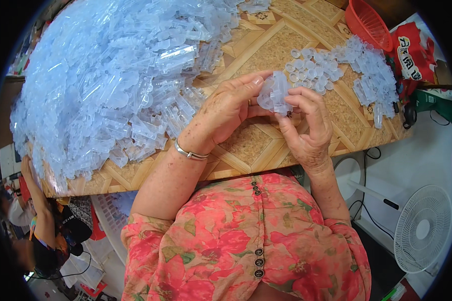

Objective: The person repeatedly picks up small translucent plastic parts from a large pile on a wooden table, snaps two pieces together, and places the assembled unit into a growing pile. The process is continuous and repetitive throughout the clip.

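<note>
Both of my hands hold one clear plastic part [274, 93] above the patterned wooden table [266, 145]. My left hand [229, 108], with a ring and a silver bracelet on the wrist, grips it from the left. My right hand [306, 125] pinches it from the right and below with thumb and fingers. A huge heap of clear plastic pieces [115, 75] lies to the left of my hands. Small round clear caps [311, 67] lie just beyond my hands.
A smaller pile of clear parts [374, 75] sits at the right, a red plastic basket [367, 22] behind it, a red printed bag [411, 50] at the table's right edge. A white fan [423, 228] stands on the floor. Another person [40, 220] is at lower left.
</note>
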`<state>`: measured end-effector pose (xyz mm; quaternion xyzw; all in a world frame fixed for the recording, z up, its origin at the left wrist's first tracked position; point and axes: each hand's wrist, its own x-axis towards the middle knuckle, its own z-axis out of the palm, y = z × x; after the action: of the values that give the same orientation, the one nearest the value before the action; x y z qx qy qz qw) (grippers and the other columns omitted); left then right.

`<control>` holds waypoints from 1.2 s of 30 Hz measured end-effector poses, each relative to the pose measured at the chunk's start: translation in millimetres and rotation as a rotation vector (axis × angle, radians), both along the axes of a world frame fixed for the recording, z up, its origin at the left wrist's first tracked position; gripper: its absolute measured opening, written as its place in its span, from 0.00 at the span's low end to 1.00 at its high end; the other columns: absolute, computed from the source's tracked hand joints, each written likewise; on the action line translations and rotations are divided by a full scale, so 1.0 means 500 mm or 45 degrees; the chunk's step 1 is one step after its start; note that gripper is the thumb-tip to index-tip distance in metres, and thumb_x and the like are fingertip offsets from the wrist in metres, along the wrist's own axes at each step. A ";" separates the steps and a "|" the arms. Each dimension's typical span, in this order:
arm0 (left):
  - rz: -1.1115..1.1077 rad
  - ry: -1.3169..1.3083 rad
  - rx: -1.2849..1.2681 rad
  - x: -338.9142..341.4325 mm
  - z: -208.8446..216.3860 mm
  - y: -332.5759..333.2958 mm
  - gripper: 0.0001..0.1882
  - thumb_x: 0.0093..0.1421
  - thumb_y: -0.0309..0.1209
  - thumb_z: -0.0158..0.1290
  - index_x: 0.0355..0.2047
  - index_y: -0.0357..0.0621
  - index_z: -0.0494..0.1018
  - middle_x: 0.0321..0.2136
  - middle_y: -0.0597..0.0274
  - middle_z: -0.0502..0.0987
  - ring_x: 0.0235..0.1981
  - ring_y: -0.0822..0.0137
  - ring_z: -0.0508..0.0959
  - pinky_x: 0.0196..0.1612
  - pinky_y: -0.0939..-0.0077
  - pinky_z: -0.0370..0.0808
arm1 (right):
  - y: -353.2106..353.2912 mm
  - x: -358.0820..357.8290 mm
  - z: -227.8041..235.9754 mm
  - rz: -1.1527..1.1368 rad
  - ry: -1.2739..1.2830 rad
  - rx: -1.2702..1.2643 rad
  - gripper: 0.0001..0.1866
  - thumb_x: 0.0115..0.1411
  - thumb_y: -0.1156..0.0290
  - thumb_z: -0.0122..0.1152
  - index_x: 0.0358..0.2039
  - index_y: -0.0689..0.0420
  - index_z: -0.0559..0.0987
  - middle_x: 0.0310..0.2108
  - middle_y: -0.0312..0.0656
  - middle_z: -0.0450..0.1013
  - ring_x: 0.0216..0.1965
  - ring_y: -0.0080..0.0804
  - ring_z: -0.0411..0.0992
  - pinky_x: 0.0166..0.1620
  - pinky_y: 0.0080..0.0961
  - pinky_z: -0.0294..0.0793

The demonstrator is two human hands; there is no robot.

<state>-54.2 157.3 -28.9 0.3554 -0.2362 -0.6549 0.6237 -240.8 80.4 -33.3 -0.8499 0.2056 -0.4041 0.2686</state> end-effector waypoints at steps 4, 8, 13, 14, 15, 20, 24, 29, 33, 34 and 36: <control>-0.035 0.016 0.035 -0.006 0.008 0.003 0.26 0.72 0.35 0.47 0.65 0.32 0.62 0.55 0.48 0.75 0.54 0.59 0.78 0.54 0.60 0.81 | -0.002 -0.004 0.007 0.013 -0.009 0.005 0.19 0.55 0.80 0.69 0.48 0.59 0.76 0.47 0.46 0.74 0.44 0.35 0.77 0.43 0.26 0.80; -0.116 0.075 0.025 -0.006 0.001 -0.003 0.27 0.71 0.34 0.48 0.66 0.32 0.61 0.55 0.48 0.75 0.52 0.57 0.80 0.52 0.64 0.82 | -0.003 -0.011 -0.006 -0.065 -0.328 0.680 0.16 0.66 0.77 0.60 0.53 0.64 0.72 0.45 0.43 0.74 0.43 0.28 0.78 0.45 0.24 0.81; -0.167 0.006 0.063 -0.001 0.011 -0.001 0.27 0.71 0.31 0.47 0.67 0.32 0.60 0.55 0.46 0.75 0.51 0.57 0.81 0.51 0.67 0.82 | -0.032 -0.035 0.011 -0.098 -0.530 1.052 0.17 0.69 0.75 0.55 0.56 0.63 0.68 0.42 0.42 0.76 0.36 0.24 0.78 0.39 0.22 0.81; -0.157 -0.013 0.075 -0.001 0.013 0.000 0.27 0.70 0.31 0.47 0.67 0.32 0.60 0.55 0.46 0.75 0.51 0.57 0.81 0.51 0.67 0.82 | -0.038 -0.044 0.015 -0.107 -0.546 1.078 0.16 0.70 0.75 0.55 0.56 0.63 0.69 0.40 0.41 0.77 0.35 0.24 0.78 0.39 0.21 0.80; -0.146 -0.018 0.068 -0.004 0.012 0.000 0.27 0.70 0.31 0.46 0.67 0.32 0.60 0.55 0.46 0.75 0.51 0.57 0.80 0.51 0.67 0.82 | -0.043 -0.054 0.017 -0.115 -0.562 1.104 0.16 0.70 0.74 0.54 0.56 0.63 0.69 0.39 0.40 0.77 0.35 0.23 0.78 0.38 0.21 0.80; -0.116 -0.082 0.082 -0.007 0.010 -0.002 0.27 0.70 0.30 0.46 0.67 0.32 0.60 0.54 0.48 0.76 0.51 0.60 0.80 0.50 0.72 0.81 | -0.043 -0.096 0.005 -0.050 -0.199 1.245 0.15 0.70 0.74 0.54 0.55 0.63 0.72 0.35 0.36 0.77 0.31 0.18 0.75 0.36 0.16 0.77; -0.101 -0.230 0.080 -0.004 0.008 0.000 0.27 0.70 0.29 0.46 0.67 0.33 0.60 0.52 0.51 0.77 0.49 0.64 0.80 0.45 0.78 0.78 | -0.022 -0.083 0.002 -0.031 0.076 1.170 0.16 0.67 0.76 0.59 0.54 0.63 0.74 0.37 0.37 0.77 0.28 0.14 0.72 0.31 0.14 0.75; -0.189 -0.449 0.045 -0.001 0.013 -0.001 0.27 0.70 0.29 0.48 0.68 0.37 0.62 0.49 0.59 0.79 0.39 0.76 0.79 0.41 0.83 0.77 | -0.024 -0.069 0.015 -0.018 0.095 0.708 0.22 0.58 0.78 0.68 0.54 0.60 0.76 0.44 0.40 0.75 0.26 0.14 0.70 0.30 0.14 0.73; -0.263 -0.538 -0.030 -0.001 0.010 0.000 0.28 0.69 0.31 0.51 0.68 0.41 0.62 0.47 0.64 0.80 0.31 0.81 0.75 0.38 0.85 0.75 | -0.016 -0.040 0.049 0.071 0.153 0.447 0.28 0.50 0.78 0.73 0.53 0.58 0.77 0.44 0.39 0.74 0.24 0.17 0.69 0.28 0.16 0.71; -0.255 -0.549 -0.039 0.000 0.008 0.001 0.28 0.70 0.32 0.51 0.68 0.41 0.62 0.47 0.64 0.80 0.31 0.81 0.75 0.38 0.86 0.75 | -0.014 -0.037 0.046 0.099 0.168 0.433 0.29 0.49 0.78 0.74 0.53 0.58 0.77 0.44 0.38 0.74 0.24 0.17 0.69 0.27 0.17 0.71; -0.240 -0.571 -0.056 0.002 0.006 -0.001 0.28 0.70 0.33 0.51 0.68 0.40 0.63 0.48 0.63 0.80 0.31 0.80 0.75 0.37 0.86 0.75 | -0.022 -0.040 0.032 0.121 0.196 0.465 0.29 0.48 0.76 0.75 0.52 0.58 0.78 0.42 0.37 0.74 0.23 0.18 0.68 0.26 0.18 0.69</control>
<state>-53.0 156.9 -25.7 0.4545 -0.4153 -0.6096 0.4993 -260.6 69.3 -17.0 -0.8242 0.2551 -0.2809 0.4204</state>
